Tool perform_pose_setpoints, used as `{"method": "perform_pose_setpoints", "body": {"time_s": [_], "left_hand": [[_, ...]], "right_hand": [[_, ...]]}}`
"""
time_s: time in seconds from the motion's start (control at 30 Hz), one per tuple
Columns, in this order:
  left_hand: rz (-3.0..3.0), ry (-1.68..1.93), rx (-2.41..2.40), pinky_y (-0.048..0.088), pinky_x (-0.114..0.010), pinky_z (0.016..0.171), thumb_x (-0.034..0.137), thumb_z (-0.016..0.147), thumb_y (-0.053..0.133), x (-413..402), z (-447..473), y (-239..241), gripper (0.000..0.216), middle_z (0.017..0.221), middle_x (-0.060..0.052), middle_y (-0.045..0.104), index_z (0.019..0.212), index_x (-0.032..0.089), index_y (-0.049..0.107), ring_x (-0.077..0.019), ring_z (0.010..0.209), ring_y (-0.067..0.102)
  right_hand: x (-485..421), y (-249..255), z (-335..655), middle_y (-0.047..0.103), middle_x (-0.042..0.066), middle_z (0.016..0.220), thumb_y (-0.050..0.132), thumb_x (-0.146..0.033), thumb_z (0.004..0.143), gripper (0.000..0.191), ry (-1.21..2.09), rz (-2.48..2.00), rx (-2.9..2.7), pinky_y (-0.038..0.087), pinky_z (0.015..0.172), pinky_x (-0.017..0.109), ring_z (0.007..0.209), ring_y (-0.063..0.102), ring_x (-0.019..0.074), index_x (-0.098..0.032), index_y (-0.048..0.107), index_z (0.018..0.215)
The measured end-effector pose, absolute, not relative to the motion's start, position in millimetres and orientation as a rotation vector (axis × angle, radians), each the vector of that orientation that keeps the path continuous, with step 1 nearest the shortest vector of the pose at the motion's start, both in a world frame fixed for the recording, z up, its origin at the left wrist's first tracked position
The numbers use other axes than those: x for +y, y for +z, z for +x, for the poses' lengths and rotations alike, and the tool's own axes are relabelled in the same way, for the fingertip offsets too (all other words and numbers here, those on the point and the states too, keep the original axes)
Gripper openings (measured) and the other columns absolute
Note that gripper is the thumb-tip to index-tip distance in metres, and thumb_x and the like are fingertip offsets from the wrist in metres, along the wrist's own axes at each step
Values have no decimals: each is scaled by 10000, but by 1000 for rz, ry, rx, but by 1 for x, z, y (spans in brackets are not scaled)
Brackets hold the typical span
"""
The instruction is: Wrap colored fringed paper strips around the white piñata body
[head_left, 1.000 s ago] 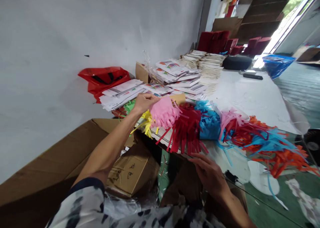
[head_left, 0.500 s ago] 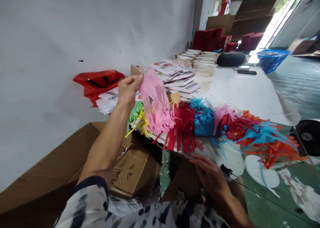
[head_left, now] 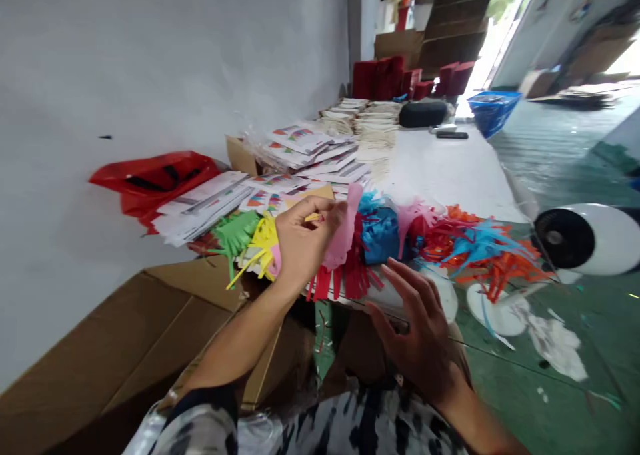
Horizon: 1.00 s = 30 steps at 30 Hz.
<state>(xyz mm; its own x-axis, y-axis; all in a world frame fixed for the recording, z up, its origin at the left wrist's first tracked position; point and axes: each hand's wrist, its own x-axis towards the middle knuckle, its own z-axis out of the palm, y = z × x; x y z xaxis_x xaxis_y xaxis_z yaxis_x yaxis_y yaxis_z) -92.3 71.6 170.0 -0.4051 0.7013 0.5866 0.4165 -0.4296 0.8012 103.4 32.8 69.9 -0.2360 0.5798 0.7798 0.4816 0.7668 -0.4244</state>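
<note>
My left hand (head_left: 301,243) is closed on a pink fringed paper piece (head_left: 346,234), held low over the near edge of the white table (head_left: 440,168). Around it lie fringed paper bundles: green (head_left: 234,233), yellow (head_left: 263,240), red (head_left: 345,278), blue (head_left: 380,232), and a tangle of orange, pink and light blue strips (head_left: 475,248). My right hand (head_left: 417,322) hovers just below the table edge with its fingers spread, holding nothing, close to the red bundle.
Stacks of printed leaflets (head_left: 300,155) and a red plastic bag (head_left: 150,178) sit by the grey wall. Open cardboard boxes (head_left: 150,335) stand below on the left. A fan (head_left: 580,238) stands on the green floor at right. Red boxes (head_left: 385,76) and a blue basket (head_left: 487,108) are at the far end.
My left hand has lowered the pink piece from up near the leaflets down to the bundles at the table edge. My right hand has risen and spread its fingers.
</note>
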Motion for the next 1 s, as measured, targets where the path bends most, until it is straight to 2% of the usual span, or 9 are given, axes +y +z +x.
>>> {"method": "perform_pose_setpoints", "body": {"time_s": [0.13, 0.43, 0.53, 0.63, 0.7, 0.77, 0.83, 0.9, 1.0], "left_hand": [[1532, 1870, 1458, 472, -206, 571, 312, 849, 755, 79, -54, 161, 181, 763, 6, 711, 727, 190, 700, -115, 687, 616], [1599, 1634, 1389, 458, -221, 576, 361, 895, 738, 81, -28, 147, 260, 723, -1, 681, 726, 175, 674, -123, 677, 598], [1666, 1537, 1186, 546, -250, 681, 483, 899, 753, 76, -30, 141, 326, 1060, -72, 748, 1046, 193, 733, -188, 931, 686], [1926, 1410, 990, 575, -392, 1015, 483, 802, 866, 73, -29, 125, 817, 1569, -126, 530, 1512, 283, 515, -287, 1357, 576], [2015, 1368, 1036, 529, -458, 1112, 424, 808, 873, 74, -22, 111, 902, 1659, -134, 430, 1585, 295, 431, -319, 1464, 493], [1995, 1350, 1139, 533, -474, 1106, 373, 878, 804, 77, -11, 99, 719, 1624, -147, 482, 1528, 253, 522, -325, 1472, 498], [1971, 1317, 1210, 531, -473, 1103, 307, 927, 730, 80, -1, 93, 408, 1517, -146, 599, 1322, 210, 698, -315, 1418, 562], [1989, 1315, 1269, 535, -455, 1089, 202, 905, 713, 82, 5, 92, 181, 1387, -121, 694, 1071, 200, 785, -292, 1315, 643], [2061, 1334, 1362, 574, -385, 965, 47, 798, 708, 85, 7, 99, 213, 1177, -66, 766, 928, 203, 772, -244, 1108, 724]], "right_hand": [[33, 86, 85, 621, 187, 1381, 782, -317, 912, 582, -44, -888, -1731, 518, 1071, 530, 1292, 589, 325, -194, 518, 1417], [45, 82, 110, 739, 86, 1122, 676, -119, 940, 206, -183, -987, -1684, 506, 972, 432, 1083, 672, 251, -241, 649, 1103], [48, 86, 124, 741, 76, 1114, 657, -132, 953, 162, -38, -982, -1660, 518, 978, 429, 1077, 681, 241, -244, 656, 1070], [51, 90, 140, 732, 74, 1110, 643, -174, 969, 97, 157, -1010, -1589, 534, 974, 418, 1083, 686, 236, -240, 658, 1038], [51, 92, 151, 730, 70, 1091, 637, -202, 976, 57, 255, -1029, -1537, 543, 959, 402, 1066, 692, 230, -238, 659, 1015], [51, 92, 160, 731, 67, 1081, 634, -222, 977, 35, 309, -1048, -1511, 545, 944, 393, 1048, 695, 227, -239, 658, 995], [50, 91, 171, 729, 67, 1085, 636, -235, 973, 22, 330, -1060, -1514, 539, 940, 392, 1047, 689, 228, -241, 656, 978], [49, 89, 183, 722, 67, 1082, 635, -253, 970, 31, 358, -1071, -1505, 529, 939, 393, 1045, 678, 231, -240, 650, 946], [48, 87, 204, 710, 70, 1066, 602, -321, 987, 132, 513, -1088, -1457, 537, 906, 391, 1027, 672, 237, -233, 617, 890]]}}
